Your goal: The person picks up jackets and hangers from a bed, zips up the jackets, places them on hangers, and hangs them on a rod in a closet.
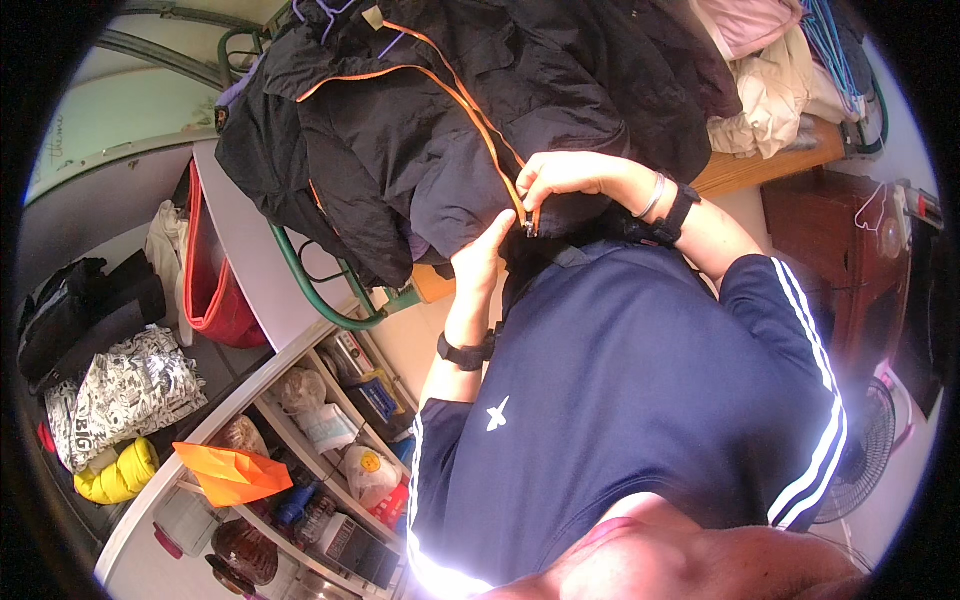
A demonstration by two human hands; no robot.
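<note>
A black jacket (360,150) with an orange-edged zipper (480,124) lies spread in front of me, its two zipper edges parted above and meeting low down. My right hand (566,184) pinches the orange zipper tape just above the metal zipper end (530,225). On the other side, my left hand (480,255) holds the jacket's lower front edge, thumb up beside the zipper; its fingers are mostly hidden. Black bands circle both wrists, with a silver bangle (654,196) on the right one. A purple hanger (326,11) shows by the jacket's collar.
The jacket drapes over a green metal bed rail (300,281) and a wooden board (772,161). Pale clothes (765,94) and blue hangers (829,56) lie at upper right. Shelves (300,420) with bags and jars stand at left, an orange paper piece (232,474) on their edge. A fan (862,450) stands at right.
</note>
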